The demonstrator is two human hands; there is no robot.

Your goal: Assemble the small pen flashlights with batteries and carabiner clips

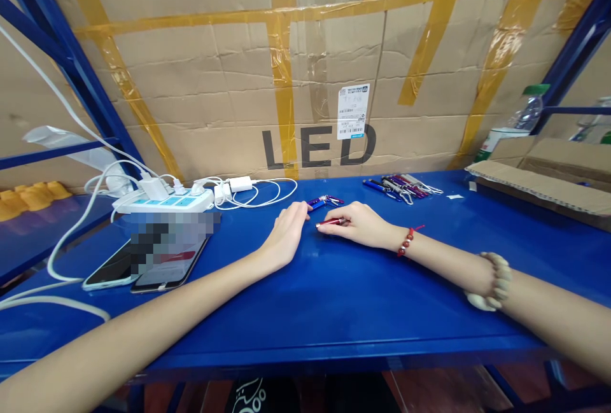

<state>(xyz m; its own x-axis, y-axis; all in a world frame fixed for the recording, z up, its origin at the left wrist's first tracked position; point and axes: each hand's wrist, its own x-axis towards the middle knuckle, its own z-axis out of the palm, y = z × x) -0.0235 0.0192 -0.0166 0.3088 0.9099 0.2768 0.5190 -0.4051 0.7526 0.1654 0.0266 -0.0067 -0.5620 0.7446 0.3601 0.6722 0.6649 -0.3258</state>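
My right hand [360,227] pinches a slim red metal tube [333,223] that looks like a keychain flashlight, its pale end pointing left, low over the blue shelf. Opposite it, my left hand [286,231] rests on its edge with fingers stretched out and holds nothing that I can see. Just beyond the fingertips lie blue flashlights [317,202], close to the left fingers; whether they touch is unclear. A pile of similar flashlights [398,188] in blue, red and silver, with carabiner clips, lies farther back to the right.
At left, a white power strip [167,203] carries chargers and looping white cables, with two phones [167,266] in front. A cardboard tray [539,177] and a bottle [513,120] stand at right. A taped cardboard box [229,95] marked LED closes off the back.
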